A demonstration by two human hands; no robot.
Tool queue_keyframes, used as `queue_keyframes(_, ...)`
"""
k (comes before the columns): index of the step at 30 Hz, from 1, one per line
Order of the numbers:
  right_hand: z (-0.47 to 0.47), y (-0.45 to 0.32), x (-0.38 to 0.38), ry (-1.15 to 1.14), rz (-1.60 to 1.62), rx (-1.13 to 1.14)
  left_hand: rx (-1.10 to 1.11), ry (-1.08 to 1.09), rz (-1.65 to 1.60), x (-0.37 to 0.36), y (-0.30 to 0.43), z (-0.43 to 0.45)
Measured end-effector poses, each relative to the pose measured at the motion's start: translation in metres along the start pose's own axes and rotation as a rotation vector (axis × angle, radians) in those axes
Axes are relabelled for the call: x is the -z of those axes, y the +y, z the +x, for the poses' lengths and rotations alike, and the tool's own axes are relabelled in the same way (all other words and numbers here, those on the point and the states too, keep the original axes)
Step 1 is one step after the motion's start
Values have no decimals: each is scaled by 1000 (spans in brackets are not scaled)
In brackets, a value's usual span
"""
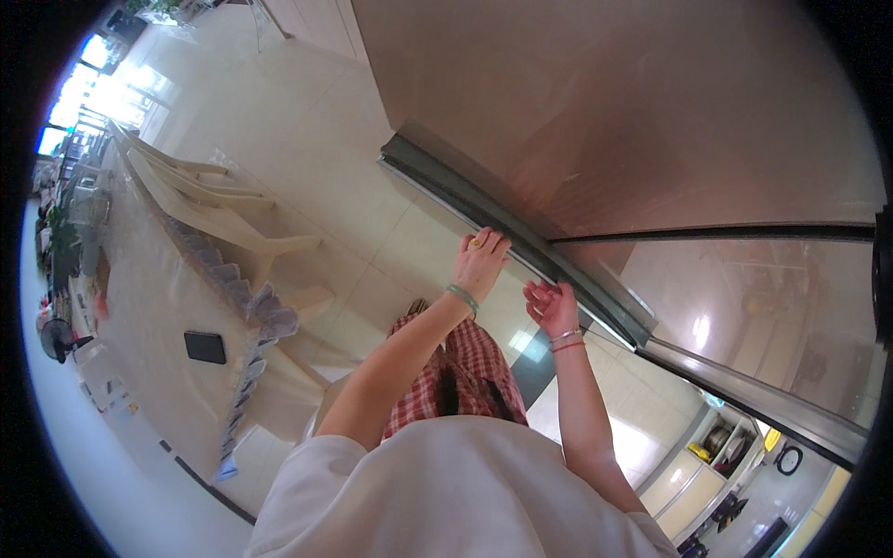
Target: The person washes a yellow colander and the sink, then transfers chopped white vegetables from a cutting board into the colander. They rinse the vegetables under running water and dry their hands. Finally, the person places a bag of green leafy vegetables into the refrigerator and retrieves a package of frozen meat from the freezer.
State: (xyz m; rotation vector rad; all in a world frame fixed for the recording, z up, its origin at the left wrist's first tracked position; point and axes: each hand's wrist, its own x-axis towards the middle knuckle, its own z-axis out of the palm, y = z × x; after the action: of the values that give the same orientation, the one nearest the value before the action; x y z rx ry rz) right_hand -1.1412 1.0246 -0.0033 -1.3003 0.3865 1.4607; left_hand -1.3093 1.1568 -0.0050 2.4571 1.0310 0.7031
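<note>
My left hand [483,264] bends its fingers over the metal rim of a long dark grey edge strip [516,237]. A ring and a green bangle are on that hand and wrist. Just nearer to me, my right hand [553,307] is turned palm up at the same strip, its fingers loosely curled and apart, with nothing seen in it. Whether it bears on the strip is hard to tell. The strip borders a large glossy brown panel [614,125], probably a door. A black seam [711,234] separates this from another glossy panel [753,307].
On my left stands a table [153,279] with a ruffled cloth edge [244,300] and a black rectangular device [205,347] on it. Pale wooden chairs [230,216] are beside it. Tiled floor [349,230] lies beneath. Shelves with kitchenware [722,443] are at the lower right.
</note>
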Motion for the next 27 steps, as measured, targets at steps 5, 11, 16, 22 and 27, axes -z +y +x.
queue_keyframes(5,-27,55,21,-78,75,-67,-2,-22,-74,18,-12,-51)
queue_keyframes(11,-67,94,28,-77,-22,-181,31,-29,-91,41,-6,-99)
queue_keyframes(16,-97,62,4,-121,-309,-395,89,-63,-78,46,-1,-118)
queue_keyframes(22,-81,-3,-73,-148,-877,94,122,-131,-87,47,-2,-118)
queue_keyframes(27,-1,-8,-117,-71,-1163,531,177,-114,-141,50,2,-113)
